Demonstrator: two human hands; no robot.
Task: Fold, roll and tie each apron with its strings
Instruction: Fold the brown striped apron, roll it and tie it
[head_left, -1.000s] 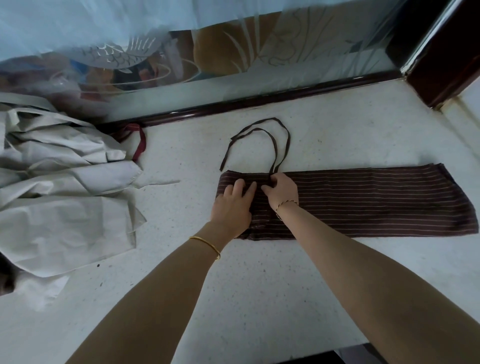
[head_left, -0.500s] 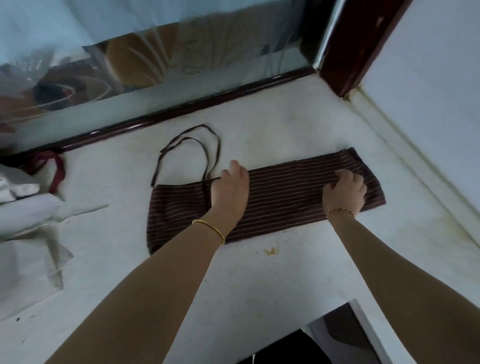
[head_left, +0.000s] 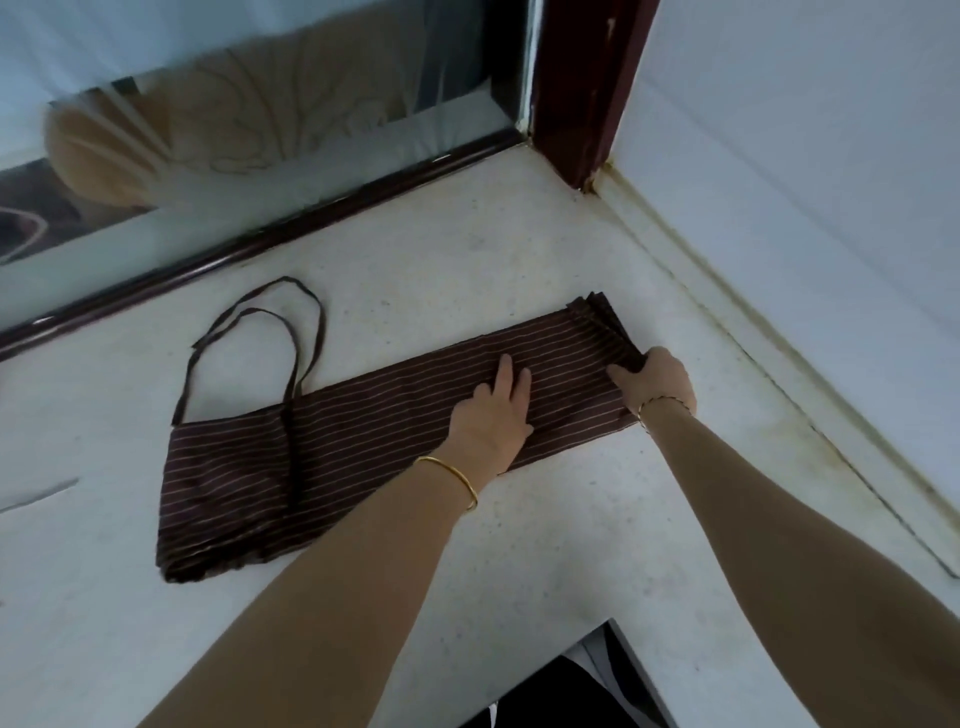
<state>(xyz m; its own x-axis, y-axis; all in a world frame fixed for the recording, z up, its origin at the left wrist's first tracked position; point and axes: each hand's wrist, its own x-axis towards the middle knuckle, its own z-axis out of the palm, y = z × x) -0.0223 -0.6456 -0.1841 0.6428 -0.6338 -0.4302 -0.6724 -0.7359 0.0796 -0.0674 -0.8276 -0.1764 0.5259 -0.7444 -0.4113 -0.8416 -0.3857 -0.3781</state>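
1. The pale stone counter (head_left: 519, 545) carries the work. It runs from a glass panel (head_left: 260, 130) at the far side to a white wall on the right.
2. The striped apron (head_left: 363, 441) lies on the counter, folded into a long band. The band slants from the near left to the far right, and its right end stops just short of the wall.
3. The left hand (head_left: 491, 415) lies flat on the band with its fingers straight, pinning the cloth right of its middle.
4. The right hand (head_left: 660, 387) is curled around the band's right end and clutches the gathered layers.
5. The step looks like the start of the roll. The first turn should be tight and square to the long edges, and the flat hand should hold the band taut so the layers do not skew.
6. The strings (head_left: 297, 364) loop out on the far side at the left. They are best left free there for tying.
7. The right fingertips are hidden under the cloth, so how much is already turned cannot be told.
8. The layer count is unclear, and a pale scrap (head_left: 36, 493) is cut off at the left edge.
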